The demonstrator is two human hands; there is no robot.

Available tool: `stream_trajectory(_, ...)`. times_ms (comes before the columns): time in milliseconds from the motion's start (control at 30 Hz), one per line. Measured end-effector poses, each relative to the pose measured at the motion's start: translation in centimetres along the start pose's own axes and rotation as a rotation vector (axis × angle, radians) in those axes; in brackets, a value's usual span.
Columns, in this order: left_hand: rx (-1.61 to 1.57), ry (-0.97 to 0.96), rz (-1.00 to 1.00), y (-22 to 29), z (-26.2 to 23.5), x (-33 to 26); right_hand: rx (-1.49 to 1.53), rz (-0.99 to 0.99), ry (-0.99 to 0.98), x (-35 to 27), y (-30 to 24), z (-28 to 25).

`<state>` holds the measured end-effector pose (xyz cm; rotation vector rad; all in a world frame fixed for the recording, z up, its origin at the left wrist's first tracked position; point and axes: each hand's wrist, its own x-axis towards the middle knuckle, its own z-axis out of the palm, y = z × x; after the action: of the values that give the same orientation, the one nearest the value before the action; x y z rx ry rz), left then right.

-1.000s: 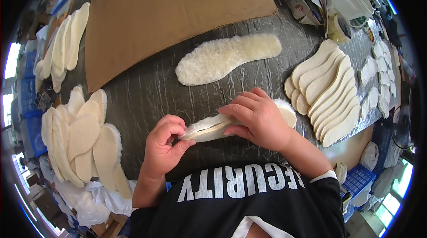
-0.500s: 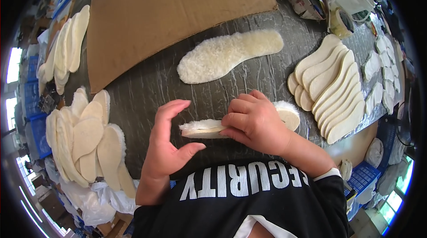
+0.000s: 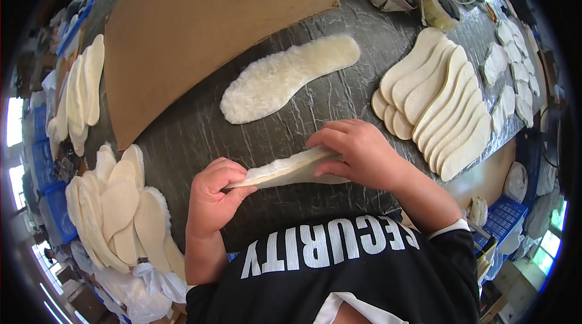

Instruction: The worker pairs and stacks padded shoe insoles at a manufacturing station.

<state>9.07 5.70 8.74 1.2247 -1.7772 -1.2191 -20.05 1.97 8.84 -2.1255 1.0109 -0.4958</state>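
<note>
Edge-on in front of my body is a cream fleece insole (image 3: 292,170), white pile on its upper side and a smooth backing facing me. My left hand (image 3: 211,198) pinches one end between thumb and fingers. Around the other end my right hand (image 3: 371,155) is closed, fingers over the far side and thumb on the near side; that end is partly hidden. Farther off, a single fleece insole (image 3: 288,75) lies pile up on the dark table (image 3: 182,160), touched by neither hand.
Left of my hands, insoles (image 3: 121,203) lie in a loose pile, with a smaller stack (image 3: 85,90) behind. Fanned insoles (image 3: 439,106) overlap at right, near small white pieces (image 3: 515,60). Cardboard (image 3: 206,27) covers the far left; a tape roll (image 3: 441,10) sits far right.
My left hand, open and apart before, has closed on the insole's left end. My right hand has shifted toward the other end, and the insole is turned more edge-on. The view has shifted slightly.
</note>
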Motion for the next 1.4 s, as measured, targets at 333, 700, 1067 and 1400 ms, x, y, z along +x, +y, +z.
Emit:
stream_trajectory(333, -0.821, 0.088, -0.217, -1.2, -0.6, 1.2, 1.009, 0.636, -0.308, 0.5, 2.7, 1.5)
stream_trajectory(700, 0.593, 0.178, 0.422, 2.7, 1.3, 3.1, 1.656, 0.779, -0.368, -1.3, 2.5, 4.3)
stream_trajectory(1067, 0.676, 0.073, 0.427, 3.1, 1.2, 3.4, 1.689, 0.816, -0.427, -2.1, 1.7, 5.1)
stream_trajectory(1400, 0.437, -0.075, 0.346, 2.5, 1.2, 3.2, 1.035, 0.555, -0.648, -2.3, 2.2, 2.6)
